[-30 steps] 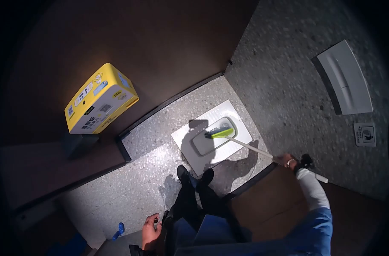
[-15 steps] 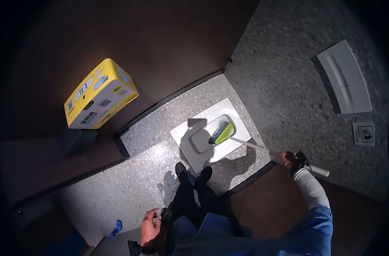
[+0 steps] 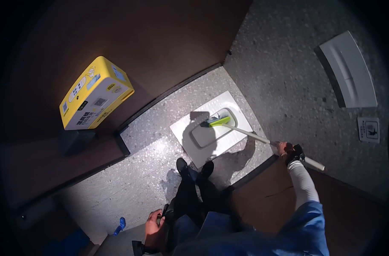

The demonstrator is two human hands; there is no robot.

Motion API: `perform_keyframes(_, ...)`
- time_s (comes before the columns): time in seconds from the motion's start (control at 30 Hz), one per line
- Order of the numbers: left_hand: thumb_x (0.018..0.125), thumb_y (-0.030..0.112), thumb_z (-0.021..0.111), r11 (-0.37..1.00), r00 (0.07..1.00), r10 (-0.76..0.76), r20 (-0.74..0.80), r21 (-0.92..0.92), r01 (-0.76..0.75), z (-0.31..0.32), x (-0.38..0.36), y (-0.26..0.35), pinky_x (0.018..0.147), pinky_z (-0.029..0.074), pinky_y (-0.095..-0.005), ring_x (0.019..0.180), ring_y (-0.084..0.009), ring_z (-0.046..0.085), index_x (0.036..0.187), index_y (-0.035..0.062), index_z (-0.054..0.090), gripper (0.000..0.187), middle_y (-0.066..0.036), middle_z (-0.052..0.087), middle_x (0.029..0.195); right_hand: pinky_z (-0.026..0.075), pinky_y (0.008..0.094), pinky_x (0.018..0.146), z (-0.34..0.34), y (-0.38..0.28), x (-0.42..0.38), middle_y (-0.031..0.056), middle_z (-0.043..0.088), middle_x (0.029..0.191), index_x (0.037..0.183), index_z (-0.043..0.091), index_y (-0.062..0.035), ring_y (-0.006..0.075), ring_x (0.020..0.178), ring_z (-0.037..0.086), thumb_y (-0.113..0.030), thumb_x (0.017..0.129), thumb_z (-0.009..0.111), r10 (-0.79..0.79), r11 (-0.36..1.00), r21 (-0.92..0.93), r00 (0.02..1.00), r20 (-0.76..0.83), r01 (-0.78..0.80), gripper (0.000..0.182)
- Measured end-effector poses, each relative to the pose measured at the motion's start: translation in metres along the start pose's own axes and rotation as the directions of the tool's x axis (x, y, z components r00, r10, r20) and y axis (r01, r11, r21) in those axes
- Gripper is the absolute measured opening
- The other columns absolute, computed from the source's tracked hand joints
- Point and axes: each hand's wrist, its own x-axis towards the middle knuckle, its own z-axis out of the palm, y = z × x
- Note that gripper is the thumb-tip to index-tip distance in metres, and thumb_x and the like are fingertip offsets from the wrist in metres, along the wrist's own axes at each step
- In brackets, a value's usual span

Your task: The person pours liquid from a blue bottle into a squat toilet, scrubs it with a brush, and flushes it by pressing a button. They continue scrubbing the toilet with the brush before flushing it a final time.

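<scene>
My right hand (image 3: 284,150) is wrapped round the long white handle of a broom (image 3: 219,122). The broom's lime-green head and dark bristles are at the far side of the basin of a white squat toilet (image 3: 232,138) set in the floor. Down by my left leg, my left hand (image 3: 154,222) has its fingers curled beside a small black object (image 3: 164,210). What those fingers hold, if anything, cannot be made out.
A yellow-and-white box (image 3: 96,96) is fixed on the brown wall at left. On the right wall are a white panel (image 3: 350,70) and a sign (image 3: 368,129). A small blue object (image 3: 120,226) lies at lower left. My shoes (image 3: 182,165) stand at the toilet's near edge.
The broom head has swung away from me over the basin, turning its bristles toward the far left. My right hand has shifted slightly forward and left with the handle; the left stays low.
</scene>
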Motion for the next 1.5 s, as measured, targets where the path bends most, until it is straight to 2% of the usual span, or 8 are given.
perform_keyframes(0.23,0.077,0.002,0.057,0.998,0.998,0.064,0.013,0.014,-0.064,-0.012,0.01,0.024,0.07,0.047,-0.031,0.08,-0.0227,0.06,0.108,0.0014,0.053,0.031,-0.013,0.057,0.092,0.047,0.0316,0.045,-0.122,0.03,-0.068,0.0098,0.059,0.071,0.125,0.045,-0.0224,0.0209,0.061,0.062,-0.016,0.085,0.043,-0.42,0.794,-0.525,0.901,-0.107,0.307,0.041)
perform_keyframes(0.43,0.075,0.001,0.058,0.993,0.994,0.098,0.053,0.065,-0.102,-0.02,0.016,0.035,0.072,0.046,-0.0352,0.081,-0.0281,0.059,0.107,0.0015,0.053,0.032,-0.016,0.057,0.091,0.049,0.0382,0.052,-0.066,0.017,-0.015,0.0078,0.063,0.078,0.087,0.065,-0.017,0.0229,0.069,0.063,-0.023,0.084,0.044,-0.145,0.862,-0.486,0.989,0.032,0.143,0.021)
perform_keyframes(0.6,0.075,0.003,0.058,0.991,0.993,0.116,0.017,0.066,-0.117,-0.025,0.011,0.036,0.072,0.046,-0.0348,0.081,-0.028,0.059,0.107,0.0004,0.053,0.032,-0.015,0.057,0.092,0.051,0.0359,0.059,0.169,0.056,0.022,0.0057,0.066,0.076,0.08,0.066,-0.0159,0.0226,0.072,0.065,-0.018,0.084,0.046,0.087,0.995,0.057,0.973,-0.212,-0.076,0.02)
perform_keyframes(0.7,0.075,0.003,0.058,0.993,0.994,0.106,0.025,0.058,-0.107,-0.025,0.011,0.03,0.072,0.046,-0.0348,0.081,-0.0276,0.058,0.107,0.0012,0.053,0.032,-0.015,0.057,0.093,0.049,0.0341,0.077,-0.049,-0.004,-0.097,0.0091,0.066,0.085,0.091,0.067,-0.0134,0.0229,0.086,0.063,-0.02,0.081,0.052,-0.083,0.995,0.072,0.98,0.181,0.071,0.02)
perform_keyframes(0.9,0.077,0.0,0.057,0.994,0.994,0.104,0.029,0.024,-0.104,-0.016,0.008,0.029,0.069,0.047,-0.0309,0.078,-0.0235,0.06,0.107,0.0002,0.054,0.03,-0.015,0.057,0.092,0.048,0.031,0.081,-0.035,0.002,-0.075,0.011,0.064,0.096,0.105,0.063,-0.0143,0.0264,0.09,0.062,-0.029,0.079,0.058,-0.114,0.823,0.564,0.954,0.277,-0.066,0.03)
perform_keyframes(1.1,0.075,0.001,0.058,0.998,0.998,0.066,-0.02,0.007,-0.066,-0.027,-0.002,0.011,0.072,0.046,-0.0347,0.081,-0.0278,0.058,0.105,0.0014,0.054,0.031,-0.015,0.056,0.092,0.051,0.0394,0.071,0.07,0.002,-0.001,0.0107,0.065,0.087,0.098,0.066,-0.0166,0.029,0.081,0.063,-0.022,0.081,0.052,0.067,0.989,0.124,0.993,0.097,-0.079,0.023)
perform_keyframes(1.37,0.076,0.001,0.058,0.992,0.992,0.122,0.006,0.011,-0.122,-0.026,0.004,0.007,0.071,0.047,-0.0329,0.081,-0.0262,0.059,0.106,0.0007,0.053,0.031,-0.015,0.057,0.092,0.048,0.0344,0.046,-0.082,0.009,-0.08,0.0096,0.061,0.067,0.124,0.046,-0.0165,0.0229,0.061,0.063,-0.017,0.085,0.044,-0.293,0.896,-0.378,0.949,-0.115,0.231,0.04)
perform_keyframes(1.5,0.075,0.002,0.058,0.988,0.987,0.151,0.046,0.027,-0.153,-0.028,0.01,0.012,0.073,0.046,-0.0355,0.082,-0.0288,0.058,0.107,0.0018,0.053,0.032,-0.015,0.057,0.092,0.05,0.0402,0.057,-0.058,-0.004,-0.038,0.0095,0.064,0.078,0.081,0.065,-0.0131,0.0247,0.073,0.064,-0.024,0.084,0.043,-0.029,0.985,-0.173,0.998,-0.051,0.02,0.025)
